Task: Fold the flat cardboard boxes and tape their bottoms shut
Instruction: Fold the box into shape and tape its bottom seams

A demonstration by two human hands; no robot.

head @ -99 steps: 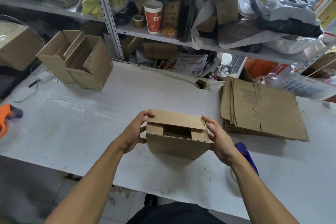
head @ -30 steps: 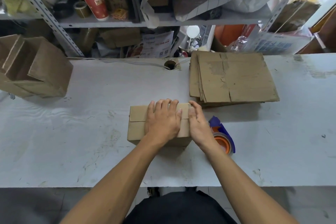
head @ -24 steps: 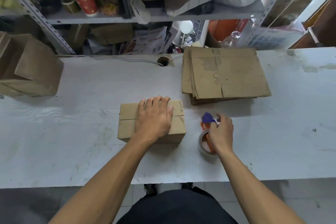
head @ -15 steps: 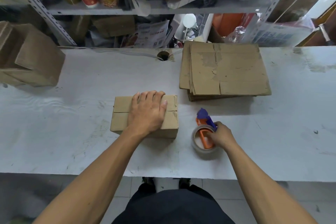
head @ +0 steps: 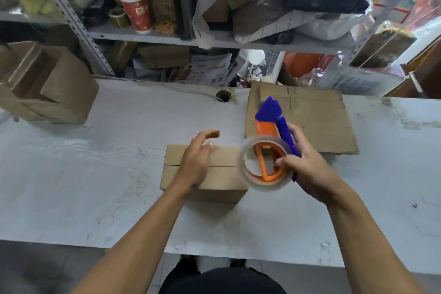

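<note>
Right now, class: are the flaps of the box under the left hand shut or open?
Shut: the box flaps lie flat, meeting at a seam.

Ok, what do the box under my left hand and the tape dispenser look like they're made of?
The box looks like plain brown cardboard: matte, with a flap seam on top. The tape dispenser looks like moulded plastic, glossy orange and blue, carrying a roll of clear tape, shiny and see-through.

You stand at a white table [head: 95, 186], its surface scuffed and marked. A folded cardboard box [head: 222, 174] sits on it near the middle, flaps closed on top. A stack of flat cardboard [head: 317, 117] lies at the back right. Two assembled open boxes [head: 47, 88] rest on the back left. A cable hole [head: 223, 96] pierces the rear edge.
</note>
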